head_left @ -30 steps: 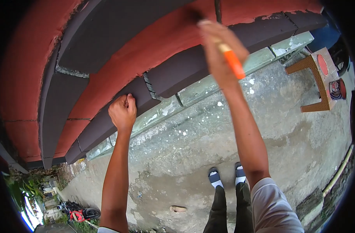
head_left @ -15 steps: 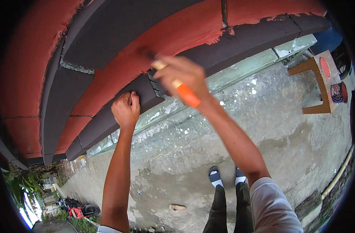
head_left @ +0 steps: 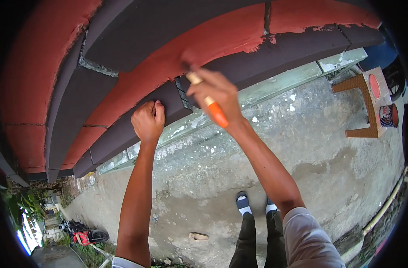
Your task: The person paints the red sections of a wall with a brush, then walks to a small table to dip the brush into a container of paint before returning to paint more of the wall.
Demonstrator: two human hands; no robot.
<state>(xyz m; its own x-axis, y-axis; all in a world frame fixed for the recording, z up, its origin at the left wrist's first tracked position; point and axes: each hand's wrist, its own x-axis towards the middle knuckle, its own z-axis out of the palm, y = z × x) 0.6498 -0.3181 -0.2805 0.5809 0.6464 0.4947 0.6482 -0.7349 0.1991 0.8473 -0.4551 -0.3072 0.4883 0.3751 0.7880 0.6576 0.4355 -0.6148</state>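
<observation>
My right hand (head_left: 221,94) grips a paintbrush (head_left: 218,116) with an orange-tipped, pale wooden handle. Its dark bristles, slightly blurred, are against the red painted band (head_left: 157,62) of the wall. Below that band runs a dark grey-brown ledge (head_left: 253,67), where red paint overlaps the edge raggedly near the upper middle. My left hand (head_left: 147,121) is closed in a fist and rests on the same ledge, left of a dark cracked joint (head_left: 182,93). Nothing shows in its fingers.
A pale green, paint-chipped step (head_left: 298,77) runs along the wall's foot. On the right, a brown woven-edged stool (head_left: 370,102) bears a paint can (head_left: 386,116). Paint-spotted concrete (head_left: 204,178) lies below, with a slipper-like object (head_left: 198,236). A red motorcycle (head_left: 82,236) stands lower left.
The brush and my right hand have shifted slightly right and down in view, as has the wall around them. My left fist stays on the ledge.
</observation>
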